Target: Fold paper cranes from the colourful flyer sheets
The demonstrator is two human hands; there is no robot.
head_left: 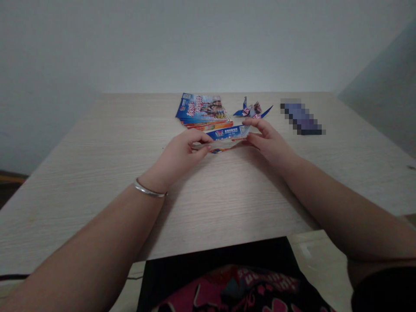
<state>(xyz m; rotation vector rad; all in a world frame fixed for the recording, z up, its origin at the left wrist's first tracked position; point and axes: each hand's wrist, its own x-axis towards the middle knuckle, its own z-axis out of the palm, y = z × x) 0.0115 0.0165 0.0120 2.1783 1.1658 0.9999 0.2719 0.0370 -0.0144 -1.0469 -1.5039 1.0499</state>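
Between my two hands is a printed paper flyer (227, 133), partly folded, with a blue strip of white lettering and a small square code on top. My left hand (183, 151) pinches its left end between thumb and fingers. At the other end, my right hand (268, 141) grips the paper, thumb below and index finger at the upper edge. The flyer's lower layer gapes away from the blue strip and shows a pale inner side. Just behind it lies a stack of similar colourful flyers (204, 108).
A folded paper crane (253, 108) in blue print stands behind my right hand. Farther right, a dark, pixelated flat object (302, 118) lies on the pale wooden table (208, 195). A grey wall (208, 47) rises behind the table's far edge.
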